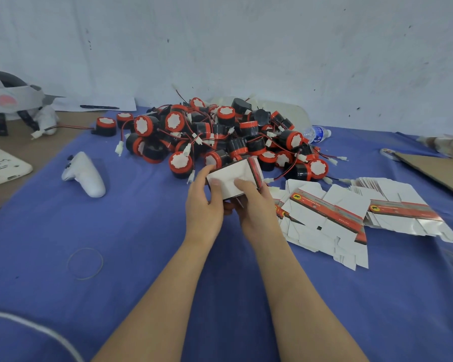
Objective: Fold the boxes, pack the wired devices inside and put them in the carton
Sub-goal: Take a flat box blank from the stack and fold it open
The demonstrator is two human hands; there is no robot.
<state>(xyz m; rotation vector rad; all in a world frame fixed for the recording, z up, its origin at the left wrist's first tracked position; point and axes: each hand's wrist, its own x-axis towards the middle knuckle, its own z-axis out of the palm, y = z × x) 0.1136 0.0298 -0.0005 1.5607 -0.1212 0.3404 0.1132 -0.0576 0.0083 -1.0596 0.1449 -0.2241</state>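
Both hands hold one small white box (233,176) with a red and black side, in the middle of the blue cloth. My left hand (204,205) grips its left side with the thumb on a white flap. My right hand (254,205) grips its right side, thumb pressed on the same face. Just behind the box lies a big heap of black and red round wired devices (220,134) with white connectors. Flat unfolded white boxes (332,218) with red stripes lie fanned out to the right of my hands.
A white game controller (85,175) lies at the left, a rubber band (85,262) nearer me. A water bottle (317,133) rests behind the heap. A brown cardboard flap (434,171) sits at the right edge. A white tablet-like object (3,165) and headgear (13,100) are at far left.
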